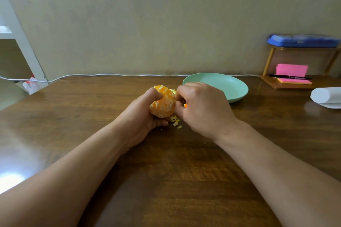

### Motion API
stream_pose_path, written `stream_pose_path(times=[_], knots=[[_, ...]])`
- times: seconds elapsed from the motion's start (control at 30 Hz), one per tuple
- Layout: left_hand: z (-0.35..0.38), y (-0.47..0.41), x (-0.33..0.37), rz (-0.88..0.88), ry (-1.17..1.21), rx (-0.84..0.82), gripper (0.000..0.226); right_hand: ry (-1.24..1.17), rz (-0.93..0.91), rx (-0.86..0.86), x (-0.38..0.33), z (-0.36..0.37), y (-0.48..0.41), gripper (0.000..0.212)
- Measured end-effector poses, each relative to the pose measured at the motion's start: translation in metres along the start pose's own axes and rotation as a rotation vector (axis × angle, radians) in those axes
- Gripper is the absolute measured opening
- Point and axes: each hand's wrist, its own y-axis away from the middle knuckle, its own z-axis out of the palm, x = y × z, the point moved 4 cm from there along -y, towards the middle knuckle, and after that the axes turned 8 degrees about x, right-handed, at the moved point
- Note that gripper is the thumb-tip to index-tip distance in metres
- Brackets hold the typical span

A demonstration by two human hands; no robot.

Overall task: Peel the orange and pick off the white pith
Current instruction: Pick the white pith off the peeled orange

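Note:
The orange (163, 103) is mostly peeled, its flesh streaked with white pith. My left hand (143, 116) cups it from the left and below, thumb pressed on its top. My right hand (201, 108) is curled against the orange's right side, fingertips pinching at its surface; a bit of orange peel (185, 105) shows under the fingers. Small scraps of pith and peel (175, 121) lie on the wooden table (73, 116) just below the fruit.
A mint-green plate (230, 86) sits right behind my right hand. At the far right stand a small wooden shelf (276, 83) with pink sticky notes, a pen and a blue case, and a white roll (325, 96). A white cable (92, 75) runs along the wall.

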Motion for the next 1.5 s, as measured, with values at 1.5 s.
stream_pose_path(times=[1.5], knots=[[0.000,0.011,0.009,-0.086,0.224,-0.045,0.059,-0.252,0.211,-0.026,0.008,0.003,0.008,0.019]])
